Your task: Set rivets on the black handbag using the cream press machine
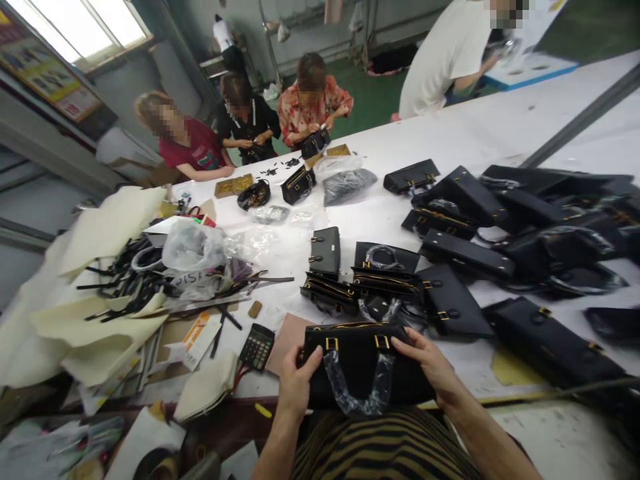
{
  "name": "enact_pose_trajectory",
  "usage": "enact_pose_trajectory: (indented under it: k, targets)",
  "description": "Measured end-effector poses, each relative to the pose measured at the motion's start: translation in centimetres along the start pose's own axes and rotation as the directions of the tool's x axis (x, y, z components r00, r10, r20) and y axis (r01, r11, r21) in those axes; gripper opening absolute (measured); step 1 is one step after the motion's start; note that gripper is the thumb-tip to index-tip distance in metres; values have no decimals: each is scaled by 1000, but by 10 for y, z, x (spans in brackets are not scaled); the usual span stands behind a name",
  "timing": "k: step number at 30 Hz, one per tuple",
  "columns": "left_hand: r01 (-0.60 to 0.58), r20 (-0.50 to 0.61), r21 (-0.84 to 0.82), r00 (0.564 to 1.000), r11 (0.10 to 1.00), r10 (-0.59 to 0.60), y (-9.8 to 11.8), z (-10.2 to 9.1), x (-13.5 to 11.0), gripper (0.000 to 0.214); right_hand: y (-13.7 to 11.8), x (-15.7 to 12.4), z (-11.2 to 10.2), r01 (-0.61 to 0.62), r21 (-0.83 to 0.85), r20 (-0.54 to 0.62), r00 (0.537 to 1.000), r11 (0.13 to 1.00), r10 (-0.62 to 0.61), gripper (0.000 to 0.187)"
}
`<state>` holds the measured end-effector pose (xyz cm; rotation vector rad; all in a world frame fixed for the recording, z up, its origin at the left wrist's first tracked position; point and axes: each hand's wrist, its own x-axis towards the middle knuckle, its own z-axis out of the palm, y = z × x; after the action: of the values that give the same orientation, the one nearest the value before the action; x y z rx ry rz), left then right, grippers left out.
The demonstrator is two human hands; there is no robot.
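Note:
A black handbag (357, 373) with gold buckles and a gold zip along its top is held at the table's front edge, close to my body. Its plastic-wrapped handle (361, 393) hangs down over the side facing me. My left hand (299, 377) grips the bag's left end, thumb on the front. At the right end, my right hand (427, 360) is closed on the bag with its thumb near the right buckle; the fingers behind are partly hidden. Just beyond lie more black handbags, among them an upright one (325, 252) and one on its side (453, 303).
A large pile of black bags (545, 227) covers the right side. On the left are a calculator (257, 347), black straps, cream sheets (113, 230) and a plastic bag (194, 245). Several people sit across the white table (360, 213); one holds a small black bag (316, 142).

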<state>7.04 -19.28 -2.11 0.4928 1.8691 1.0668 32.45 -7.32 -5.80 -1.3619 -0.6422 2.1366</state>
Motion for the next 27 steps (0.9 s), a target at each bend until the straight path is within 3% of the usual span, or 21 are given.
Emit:
enact_pose_trajectory:
  k: [13, 19, 27]
  targets:
    - [-18, -38, -24, 999, 1000, 17, 8, 0, -6, 63, 2, 5, -2, -73, -2, -28, 997, 997, 73, 40]
    - [-75, 24, -53, 997, 996, 76, 10, -4, -4, 58, 3, 3, -4, -57, 24, 14, 998, 998, 56, 46]
    - [-146, 76, -62, 986, 987, 151, 23, -9, -3, 64, 8, 5, -7, -53, 29, -73, 996, 998, 55, 51]
